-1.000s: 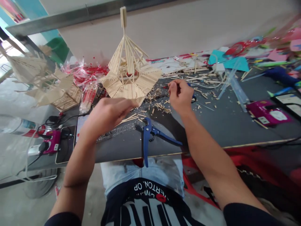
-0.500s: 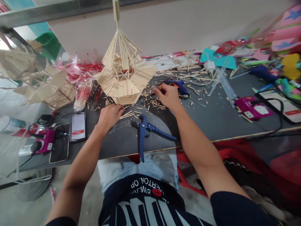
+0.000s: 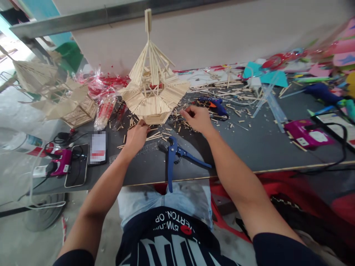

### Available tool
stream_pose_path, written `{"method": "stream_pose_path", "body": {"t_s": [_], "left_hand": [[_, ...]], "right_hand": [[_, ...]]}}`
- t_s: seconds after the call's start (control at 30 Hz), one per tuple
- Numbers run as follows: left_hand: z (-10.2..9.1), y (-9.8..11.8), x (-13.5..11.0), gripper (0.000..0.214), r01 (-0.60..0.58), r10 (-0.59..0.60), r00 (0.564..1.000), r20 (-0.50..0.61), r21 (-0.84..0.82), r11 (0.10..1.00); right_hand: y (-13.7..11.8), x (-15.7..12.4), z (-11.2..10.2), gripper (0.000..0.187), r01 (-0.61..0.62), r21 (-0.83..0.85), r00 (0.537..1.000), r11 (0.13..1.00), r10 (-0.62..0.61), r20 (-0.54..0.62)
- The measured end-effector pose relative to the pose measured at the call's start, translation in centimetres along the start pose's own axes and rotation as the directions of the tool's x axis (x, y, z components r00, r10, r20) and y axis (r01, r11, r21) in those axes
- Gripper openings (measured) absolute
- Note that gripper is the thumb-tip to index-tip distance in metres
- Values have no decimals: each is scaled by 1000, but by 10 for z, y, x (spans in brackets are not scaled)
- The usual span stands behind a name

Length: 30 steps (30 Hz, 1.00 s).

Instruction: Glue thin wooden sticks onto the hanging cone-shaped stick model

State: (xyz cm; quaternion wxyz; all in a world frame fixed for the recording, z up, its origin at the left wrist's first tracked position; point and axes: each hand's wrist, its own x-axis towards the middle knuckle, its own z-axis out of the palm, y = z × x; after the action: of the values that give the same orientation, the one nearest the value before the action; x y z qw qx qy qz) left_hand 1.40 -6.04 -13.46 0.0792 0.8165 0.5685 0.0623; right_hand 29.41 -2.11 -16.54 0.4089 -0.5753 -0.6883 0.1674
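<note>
A pointed model made of thin wooden sticks (image 3: 154,105) stands upright on the table, with a flared, faceted skirt and a slender spire. Close to its lower front edge is my left hand (image 3: 137,136), fingers curled down; whether they grip the base or a loose stick is hidden. My right hand (image 3: 199,119) hovers just right of the model, thumb and fingers drawn together, and anything between them is too small to make out. Behind that hand lies a blue glue gun (image 3: 219,106). Cut stick pieces (image 3: 155,136) lie between my hands, with a blue cutter (image 3: 173,151) nearer me.
Another stick model (image 3: 80,109) stands at the left. Two phones lie near the left front, one being a lit phone (image 3: 98,147), beside a purple power adapter (image 3: 63,162). A second purple adapter (image 3: 307,133) and teal scraps (image 3: 273,77) are at right.
The camera view has shifted, so the table items sit farther right in the picture. My right hand is slightly closer to the model; my left hand stays by its base.
</note>
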Motion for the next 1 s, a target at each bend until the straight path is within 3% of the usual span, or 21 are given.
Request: {"method": "stream_pose_path", "body": {"t_s": [0.47, 0.67, 0.83, 1.0], "left_hand": [[-9, -6, -6, 28, -81, 79, 996, 35, 58, 995], [-12, -8, -10, 34, -178, 177, 983, 41, 33, 983], [-12, -5, -12, 29, -234, 232, 969, 81, 20, 972], [-14, -4, -13, 26, -175, 175, 982, 75, -10, 985]], "right_hand": [[-3, -2, 6, 39, 43, -1, 994, 999, -43, 102], [1, -2, 9, 30, 61, -7, 987, 998, -60, 150], [0, -2, 10, 25, 83, -27, 989, 996, -79, 126], [6, 0, 6, 27, 86, -41, 994, 995, -83, 71]]}}
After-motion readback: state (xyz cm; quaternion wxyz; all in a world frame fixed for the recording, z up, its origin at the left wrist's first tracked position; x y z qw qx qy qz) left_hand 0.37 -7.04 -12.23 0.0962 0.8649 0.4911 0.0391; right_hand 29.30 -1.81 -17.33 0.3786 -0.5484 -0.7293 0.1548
